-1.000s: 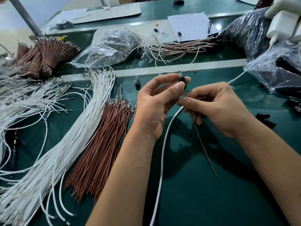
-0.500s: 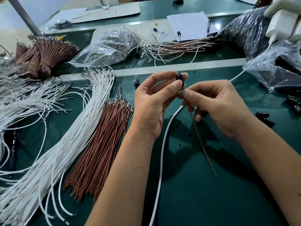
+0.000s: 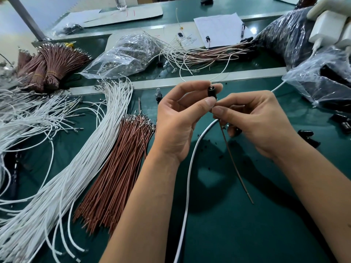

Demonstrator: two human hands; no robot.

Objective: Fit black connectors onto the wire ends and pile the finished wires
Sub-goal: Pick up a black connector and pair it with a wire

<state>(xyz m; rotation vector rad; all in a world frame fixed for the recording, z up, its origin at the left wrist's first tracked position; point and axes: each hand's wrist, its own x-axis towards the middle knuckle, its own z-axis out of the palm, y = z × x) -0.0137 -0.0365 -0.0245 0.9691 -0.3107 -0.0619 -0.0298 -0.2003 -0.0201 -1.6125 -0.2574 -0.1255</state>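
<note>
Wire bundle [image 3: 114, 168] left of hands [image 3: 176, 120].

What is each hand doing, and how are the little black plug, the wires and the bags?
left hand: pinches the black connector.
right hand: pinches the brown wire, which hangs down.
black connector: held above the table.
brown wire pile: loose, flat.
white wire pile: loose, fanned out.
clear bag: crumpled, lying down.

Black connector [image 3: 211, 91] — brown wire [image 3: 235, 164], white cable [image 3: 187, 186] — green table [image 3: 247, 224].

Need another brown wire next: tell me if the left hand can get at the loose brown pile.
Probably yes: the brown pile lies uncovered beside the left hand, but that hand pinches the black connector.
</note>
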